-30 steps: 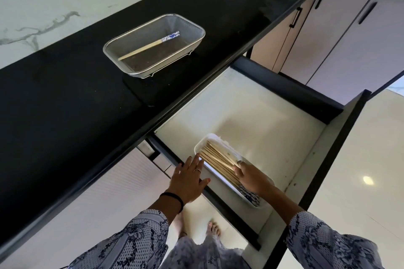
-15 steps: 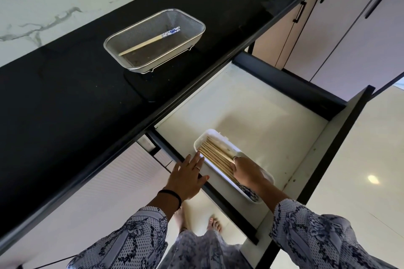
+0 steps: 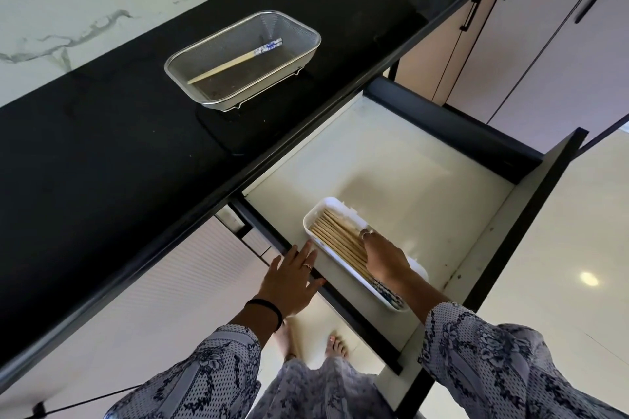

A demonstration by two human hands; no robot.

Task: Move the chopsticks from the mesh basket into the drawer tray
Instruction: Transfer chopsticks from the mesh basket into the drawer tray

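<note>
A black table [image 3: 102, 180] runs along a pale marble wall, and a wide drawer [image 3: 391, 180] is pulled out below its edge. Up on the table, far from both hands, sits the mesh basket [image 3: 306, 54] with what looks like one last pair of chopsticks [image 3: 235, 60] lying slanted inside.

The right hand [image 3: 384, 257] lies flat on the pile of chopsticks in the white drawer tray [image 3: 316, 214]. Its fingers are spread and press down; they do not seem to pinch anything. The left hand [image 3: 292, 277] is open too. It rests on the dark side rail of the drawer, just beside the tray, and holds nothing.

The step here looks like patting the pile neat. To do it well, push the sticks gently so they all point the same way and lie low — then the last pair will fit on top. Keep the left hand on the rail so the drawer does not slide.

Next comes the reach up to the basket. The table edge hangs over the back of the drawer, just above the right hand — lift the hand out toward the body first, then go up and over. The drawer floor past the tray is bare, so there is lots of room there. The basket walls are low, so the pair can be picked up from the top.
</note>
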